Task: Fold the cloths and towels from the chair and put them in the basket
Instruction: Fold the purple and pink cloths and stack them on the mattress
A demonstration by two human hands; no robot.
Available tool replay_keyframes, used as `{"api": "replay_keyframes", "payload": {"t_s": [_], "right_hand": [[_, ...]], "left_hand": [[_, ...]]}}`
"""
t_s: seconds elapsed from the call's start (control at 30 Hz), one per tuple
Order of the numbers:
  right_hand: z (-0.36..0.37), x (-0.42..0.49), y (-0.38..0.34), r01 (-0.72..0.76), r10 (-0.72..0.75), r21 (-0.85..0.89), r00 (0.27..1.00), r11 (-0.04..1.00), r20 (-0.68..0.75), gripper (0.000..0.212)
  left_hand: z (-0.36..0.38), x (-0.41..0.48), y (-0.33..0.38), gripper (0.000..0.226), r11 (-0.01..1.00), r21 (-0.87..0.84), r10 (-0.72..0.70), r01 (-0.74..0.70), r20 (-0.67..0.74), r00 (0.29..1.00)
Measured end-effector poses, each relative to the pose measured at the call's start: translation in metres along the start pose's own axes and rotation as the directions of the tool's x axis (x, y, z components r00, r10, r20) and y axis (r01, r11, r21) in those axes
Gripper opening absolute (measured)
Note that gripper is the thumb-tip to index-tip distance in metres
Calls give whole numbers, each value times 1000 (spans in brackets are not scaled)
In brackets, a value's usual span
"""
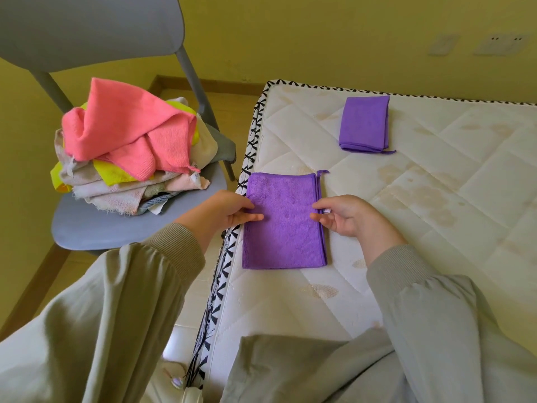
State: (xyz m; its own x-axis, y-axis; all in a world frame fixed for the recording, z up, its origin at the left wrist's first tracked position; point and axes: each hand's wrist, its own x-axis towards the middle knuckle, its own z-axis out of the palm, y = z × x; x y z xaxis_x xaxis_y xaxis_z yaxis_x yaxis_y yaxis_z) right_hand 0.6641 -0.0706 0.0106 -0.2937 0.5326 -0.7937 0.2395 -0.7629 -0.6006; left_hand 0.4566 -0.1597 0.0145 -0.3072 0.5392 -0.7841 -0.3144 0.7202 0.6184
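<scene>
A purple cloth [286,225], folded in half, lies flat near the left edge of the mattress [406,199]. My left hand [229,212] holds its left edge at mid-height, thumb on top and a finger lying across the cloth. My right hand [343,213] pinches the right edge at the same height. A second purple cloth [364,123], folded smaller, lies farther back on the mattress. On the grey chair [96,225] to the left sits a heap of cloths and towels, with a pink cloth [128,129] on top of yellow and pale ones. No basket is in view.
The chair's seat stands close to the mattress side, with a narrow strip of wooden floor [232,112] between them. A yellow wall [319,39] runs behind. My grey sleeves and lap fill the lower frame.
</scene>
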Motion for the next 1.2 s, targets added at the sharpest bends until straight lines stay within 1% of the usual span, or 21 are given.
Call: {"api": "replay_keyframes", "payload": {"t_s": [0.1, 0.2, 0.27, 0.33, 0.4, 0.47, 0.53, 0.6, 0.7, 0.8, 0.87, 0.93, 1.0, 1.03, 1.1, 1.2], "right_hand": [[1, -3, 0, 8, -10, 103, 1000, 995, 16, 7], [2, -1, 3, 58, -57, 110, 998, 992, -17, 13], [3, 2, 5, 111, -108, 59, 992, 992, -60, 17], [3, 5, 6, 165, -160, 46, 984, 985, -84, 18], [3, 6, 8, 207, -201, 74, 976, 975, -89, 20], [3, 7, 11, 243, -235, 97, 968, 965, -83, 21], [2, 9, 14, 283, -274, 112, 958, 953, -85, 25], [1, 11, 15, 339, -325, 144, 939, 930, -109, 24], [-1, 15, 16, 396, -371, 192, 916, 898, -154, 26], [-2, 14, 18, 391, -380, 188, 920, 901, -92, 22], [-2, 13, 17, 359, -352, 208, 933, 910, -74, 21], [-3, 10, 14, 312, -299, 295, 950, 903, -88, 19], [-4, 9, 10, 283, -267, 376, 959, 883, -95, 21], [-4, 10, 8, 281, -259, 356, 960, 891, -110, 24], [-1, 10, 8, 301, -273, 242, 951, 922, -144, 17], [4, 7, 14, 330, -316, 112, 940, 937, -128, 13]], "left_hand": [[0, 0, -2, 20, 998, -55, -3, 3, -2, 1000], [1, 3, -5, 25, 995, -104, 5, -7, -21, 1000], [3, 4, -7, 22, 994, -85, 64, -67, -37, 997], [3, 5, -9, 15, 989, -66, 134, -136, -32, 990], [3, 4, -11, 16, 982, -134, 136, -136, -12, 991], [4, 3, -13, 15, 973, -166, 163, -161, 0, 987], [7, 2, -14, 16, 961, -178, 213, -210, -6, 977], [11, 1, -14, 17, 941, -210, 266, -264, -18, 964], [12, 0, -14, 18, 910, -275, 328, -311, 19, 944], [11, -1, -16, 20, 906, -296, 328, -301, 44, 944], [10, 0, -18, 18, 909, -323, 283, -262, 19, 959], [9, 2, -17, 15, 896, -387, 233, -219, -10, 972], [11, 4, -18, 17, 892, -394, 232, -222, -24, 973], [14, 4, -18, 16, 898, -371, 240, -237, -38, 970], [17, 4, -19, 13, 911, -316, 253, -264, -76, 964], [14, 3, -23, 19, 936, -216, 267, -279, -85, 960]]}}
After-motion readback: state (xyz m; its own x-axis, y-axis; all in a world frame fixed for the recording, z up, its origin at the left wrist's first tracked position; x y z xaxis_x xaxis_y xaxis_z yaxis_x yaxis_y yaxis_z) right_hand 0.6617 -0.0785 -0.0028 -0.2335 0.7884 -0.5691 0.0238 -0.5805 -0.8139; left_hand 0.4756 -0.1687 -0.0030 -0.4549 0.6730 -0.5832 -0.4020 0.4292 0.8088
